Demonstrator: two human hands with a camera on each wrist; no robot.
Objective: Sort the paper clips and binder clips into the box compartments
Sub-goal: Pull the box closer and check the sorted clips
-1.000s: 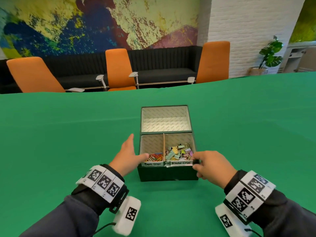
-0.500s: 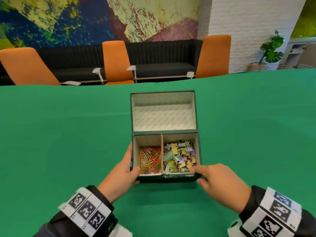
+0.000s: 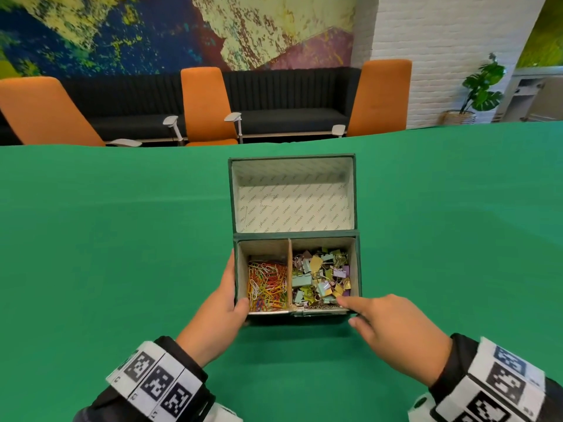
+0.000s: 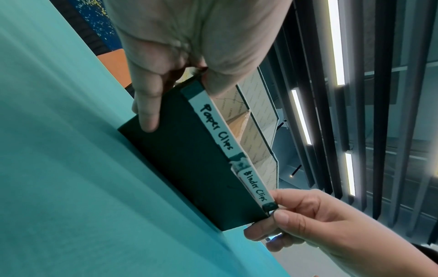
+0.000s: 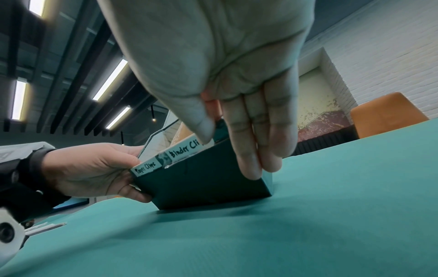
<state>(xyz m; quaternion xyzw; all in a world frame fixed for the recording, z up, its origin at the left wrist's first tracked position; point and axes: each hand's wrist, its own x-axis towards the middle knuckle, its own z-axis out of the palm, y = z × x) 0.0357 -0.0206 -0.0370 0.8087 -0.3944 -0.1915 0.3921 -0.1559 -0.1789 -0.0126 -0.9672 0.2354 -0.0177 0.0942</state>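
Note:
A dark green box (image 3: pixel 359 269) stands on the green table with its lid (image 3: pixel 292 196) tipped back. Coloured paper clips (image 3: pixel 267 284) fill the left compartment and pastel binder clips (image 3: pixel 321 277) the right. Handwritten labels on the front rim read "Paper Clips" (image 4: pixel 217 129) and "Binder Clips" (image 4: pixel 257 187). My left hand (image 3: pixel 228 290) grips the front left corner, thumb over the rim and fingers on the outer wall. At the front right corner my right hand (image 3: pixel 358 310) pinches the box, one digit on the rim and the others against the outside.
The green tablecloth (image 3: pixel 122 254) stretches wide on every side of the box. Beyond the table's far edge stand orange chairs (image 3: pixel 207 108) and a dark sofa (image 3: pixel 289 99). A potted plant (image 3: pixel 481 89) is at the back right.
The view has tilted down over the box, so the clips now show from above. My left hand went from lying beside the box to gripping its front left corner. The right hand stayed at its corner.

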